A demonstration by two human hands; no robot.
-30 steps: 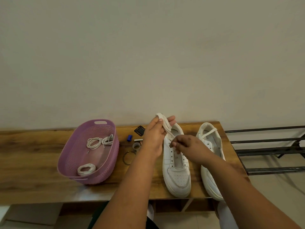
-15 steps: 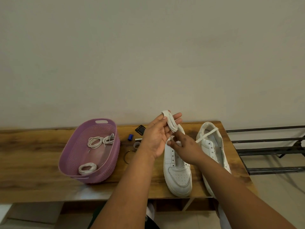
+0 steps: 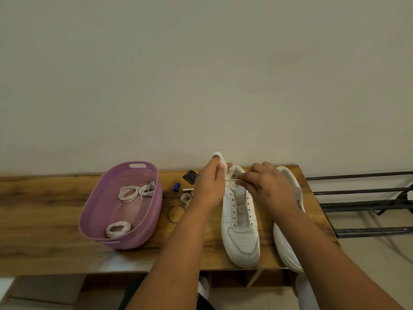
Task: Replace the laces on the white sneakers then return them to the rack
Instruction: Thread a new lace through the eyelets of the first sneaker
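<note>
Here the left hand [image 3: 210,186] holds a folded bunch of white lace [image 3: 220,158] raised above the heel of the left sneaker [image 3: 240,220], fingers curled round it. The right hand [image 3: 267,189] pinches a thin strand of that lace, drawn taut between the two hands just over the shoe's collar. The sneaker lies on the tabletop [image 3: 44,211] with its eyelets bare; the second sneaker [image 3: 288,238] lies just beside it, partly under the right forearm. The rack [image 3: 362,204] stands to the right, off the tabletop's end.

This looks like freeing a lace end before threading. To do it well, keep the bunch held loosely enough that the strand pays out without knotting, and find the tip rather than a middle loop. Starting at the eyelets nearest the toe would let both halves be evened before working upward. The shoe is unheld, so a hard pull may drag it; steady it when threading. More laces [image 3: 136,192] wait in the basket [image 3: 100,220] for the other sneaker.
</note>
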